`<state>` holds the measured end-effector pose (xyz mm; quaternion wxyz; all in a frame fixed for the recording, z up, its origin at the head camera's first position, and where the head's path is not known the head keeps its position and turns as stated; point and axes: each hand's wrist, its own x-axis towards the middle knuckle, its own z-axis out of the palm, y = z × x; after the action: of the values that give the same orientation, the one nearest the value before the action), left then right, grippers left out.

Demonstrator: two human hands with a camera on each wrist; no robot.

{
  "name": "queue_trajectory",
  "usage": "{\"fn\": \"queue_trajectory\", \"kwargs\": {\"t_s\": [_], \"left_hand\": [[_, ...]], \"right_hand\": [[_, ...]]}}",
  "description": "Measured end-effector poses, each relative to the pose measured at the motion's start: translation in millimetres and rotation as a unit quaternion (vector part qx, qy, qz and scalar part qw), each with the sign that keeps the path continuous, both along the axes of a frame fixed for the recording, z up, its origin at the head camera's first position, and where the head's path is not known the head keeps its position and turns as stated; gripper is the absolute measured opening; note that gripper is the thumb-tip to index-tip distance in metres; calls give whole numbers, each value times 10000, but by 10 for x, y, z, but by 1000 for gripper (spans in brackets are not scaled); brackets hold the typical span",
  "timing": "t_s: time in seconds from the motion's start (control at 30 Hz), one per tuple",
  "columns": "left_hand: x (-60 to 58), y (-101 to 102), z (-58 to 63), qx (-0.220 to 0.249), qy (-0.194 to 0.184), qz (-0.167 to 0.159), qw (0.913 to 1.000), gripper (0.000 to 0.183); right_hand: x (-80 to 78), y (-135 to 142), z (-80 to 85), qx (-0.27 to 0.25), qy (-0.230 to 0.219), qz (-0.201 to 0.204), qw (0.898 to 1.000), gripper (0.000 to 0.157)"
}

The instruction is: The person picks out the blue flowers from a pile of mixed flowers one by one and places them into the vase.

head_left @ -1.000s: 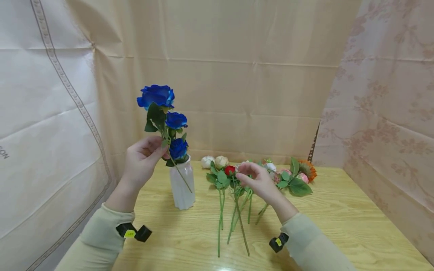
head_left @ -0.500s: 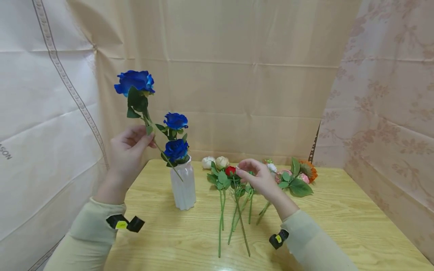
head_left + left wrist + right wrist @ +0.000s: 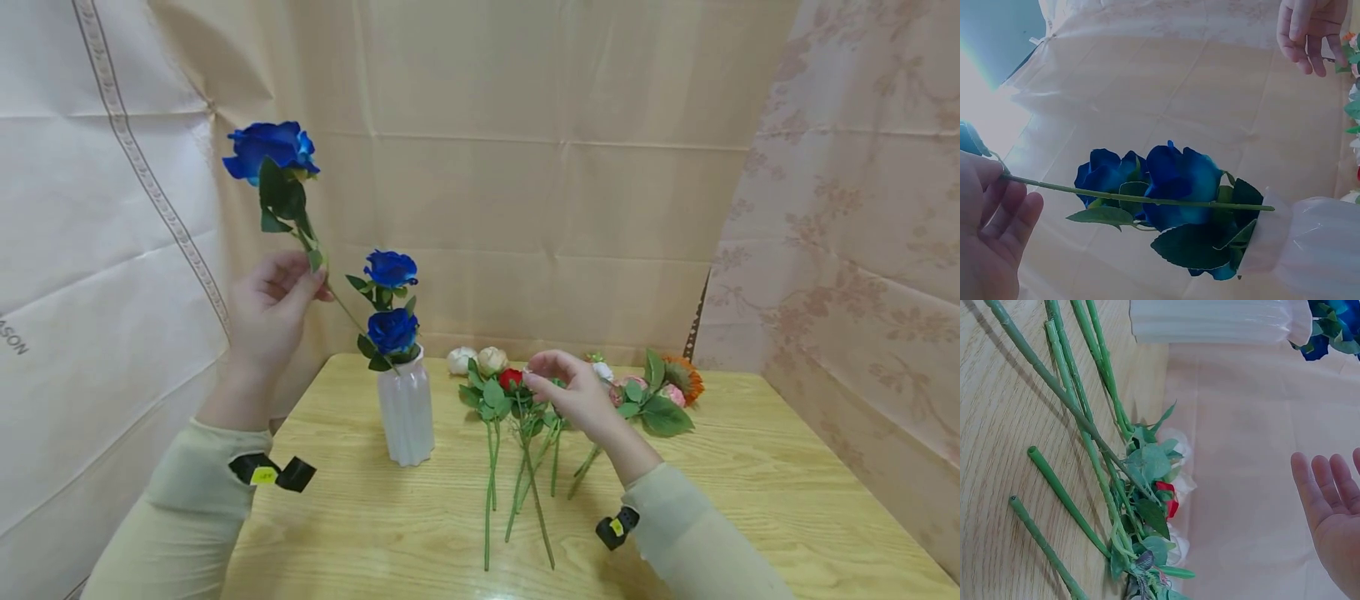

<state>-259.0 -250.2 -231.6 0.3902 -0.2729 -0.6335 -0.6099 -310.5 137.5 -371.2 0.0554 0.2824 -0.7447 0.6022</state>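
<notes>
My left hand (image 3: 273, 304) pinches a blue rose (image 3: 272, 152) by its green stem, just under the leaves. The rose is tilted, its bloom up and to the left, and the stem's lower end (image 3: 1263, 207) lies across the view of the mouth of a white ribbed vase (image 3: 407, 417). From these frames I cannot tell whether that end is inside the mouth. The vase stands upright with other blue roses (image 3: 392, 331) in it. My right hand (image 3: 573, 392) holds nothing; its loosely bent fingers hover over the flowers lying on the table.
Right of the vase, several cut flowers lie on the wooden table (image 3: 360, 533): a red bloom (image 3: 512, 379), pale blooms (image 3: 492, 360), pink ones (image 3: 672, 394) and an orange one (image 3: 686, 377). Their green stems (image 3: 489, 500) point toward the front edge. Beige cloth (image 3: 480, 183) hangs behind.
My left hand has moved up and to the left with the blue rose, lifting the stem's lower end from in front of the vase body to its mouth. My right hand has barely moved.
</notes>
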Motion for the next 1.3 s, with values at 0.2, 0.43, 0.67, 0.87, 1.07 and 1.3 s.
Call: {"fn": "queue_trajectory", "kwargs": {"t_s": [0.2,0.43,0.67,0.87,1.07,1.3], "left_hand": [[-51,-15,39,-235,-52,706,9972,9],[-106,-7,106,-279,-201,1006,9943,9],[-140,9,154,-241,-360,1074,9933,11],[-186,23,145,-310,-454,1148,9919,16],[-269,29,90,-397,-537,1076,9919,15],[-309,39,-5,-406,-906,891,9911,15]], "right_hand": [[3,4,5,-13,-13,-35,10000,38],[2,-22,43,3,66,-85,9999,32],[-2,-53,103,4,29,-68,10000,32],[-17,-144,149,-222,-78,94,9997,37],[-30,-271,161,-384,-142,357,9985,45],[-34,-361,142,-488,-301,489,9972,47]]}}
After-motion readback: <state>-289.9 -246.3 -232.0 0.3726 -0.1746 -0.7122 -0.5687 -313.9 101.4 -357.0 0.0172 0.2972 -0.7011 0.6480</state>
